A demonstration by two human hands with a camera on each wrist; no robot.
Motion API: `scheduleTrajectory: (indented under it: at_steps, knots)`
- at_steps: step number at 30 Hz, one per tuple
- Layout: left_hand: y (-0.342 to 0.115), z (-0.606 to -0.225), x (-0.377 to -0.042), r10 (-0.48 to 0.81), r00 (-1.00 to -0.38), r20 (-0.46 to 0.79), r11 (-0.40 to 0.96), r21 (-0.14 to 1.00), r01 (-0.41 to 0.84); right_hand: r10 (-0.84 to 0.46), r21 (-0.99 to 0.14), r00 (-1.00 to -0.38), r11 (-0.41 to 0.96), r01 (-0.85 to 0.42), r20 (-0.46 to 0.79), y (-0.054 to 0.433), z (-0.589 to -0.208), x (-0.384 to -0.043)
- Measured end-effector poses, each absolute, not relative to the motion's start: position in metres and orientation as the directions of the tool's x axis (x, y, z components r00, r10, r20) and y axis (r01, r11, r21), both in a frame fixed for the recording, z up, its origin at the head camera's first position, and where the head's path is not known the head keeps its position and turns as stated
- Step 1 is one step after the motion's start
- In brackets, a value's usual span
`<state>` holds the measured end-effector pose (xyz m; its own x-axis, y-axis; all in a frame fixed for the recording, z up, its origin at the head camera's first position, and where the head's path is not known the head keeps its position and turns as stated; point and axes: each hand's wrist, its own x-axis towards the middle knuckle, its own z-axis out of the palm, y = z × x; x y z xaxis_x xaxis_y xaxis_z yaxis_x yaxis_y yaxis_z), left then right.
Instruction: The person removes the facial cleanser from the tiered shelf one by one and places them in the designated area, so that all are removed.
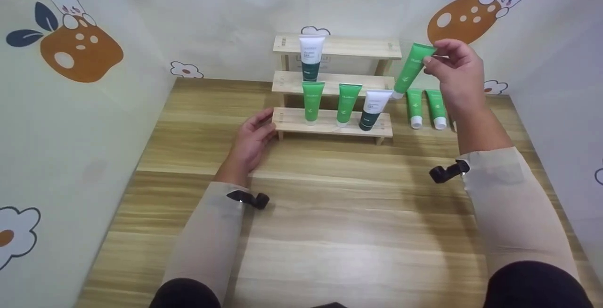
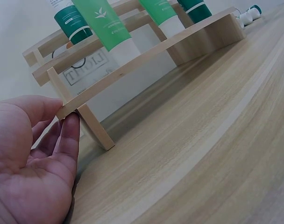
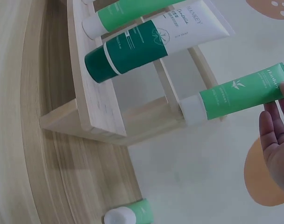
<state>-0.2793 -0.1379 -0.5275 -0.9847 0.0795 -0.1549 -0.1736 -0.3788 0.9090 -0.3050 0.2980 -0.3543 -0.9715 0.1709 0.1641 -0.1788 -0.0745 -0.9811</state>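
My right hand [image 1: 458,73] pinches a green squeeze tube [image 1: 411,68] by its flat crimped end. The tube tilts with its white cap down, close by the right end of the middle shelf of a three-step wooden stand [image 1: 360,46]. With thumb and fingers, my left hand [image 2: 37,154] grips the left end of the lowest shelf [image 2: 153,53]. On that shelf stand a green tube [image 1: 313,101], another green tube [image 1: 347,104] and a white-and-dark-green tube [image 1: 374,106], all cap down. A second white-and-dark-green tube [image 1: 311,56] stands at the left of the middle shelf.
Right of the stand, a green tube [image 1: 415,109] and another green tube [image 1: 437,109] lie on the wood-grain table [image 1: 330,214], caps toward me. One more lies partly hidden behind my right wrist. A patterned backdrop [image 1: 235,25] rises behind and at both sides.
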Motion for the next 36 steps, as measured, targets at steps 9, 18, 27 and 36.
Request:
scheduleTrajectory:
  at_steps: [9, 18, 27, 36]
  knots:
    - [-0.138, -0.528, -0.279, 0.078, -0.985, -0.152, -0.380, 0.909, -0.170, 0.207, -0.963, -0.960, -0.156, -0.220, 0.186, 0.311, -0.364, -0.297]
    - [-0.137, -0.528, -0.279, 0.076, -0.986, -0.147, -0.400, 0.901, -0.165, 0.237, -0.969, -0.960, -0.160, -0.190, 0.149, 0.323, -0.380, -0.288]
    - [-0.138, -0.528, -0.279, 0.072, -0.986, -0.154, -0.393, 0.904, -0.169, 0.223, -0.986, -0.973, -0.139, -0.094, 0.061, 0.328, -0.428, -0.276]
    - [-0.138, -0.528, -0.280, 0.075, -0.984, -0.160, -0.383, 0.907, -0.176, 0.209, -0.994, -0.978, -0.106, -0.003, -0.019, 0.332, -0.465, -0.271]
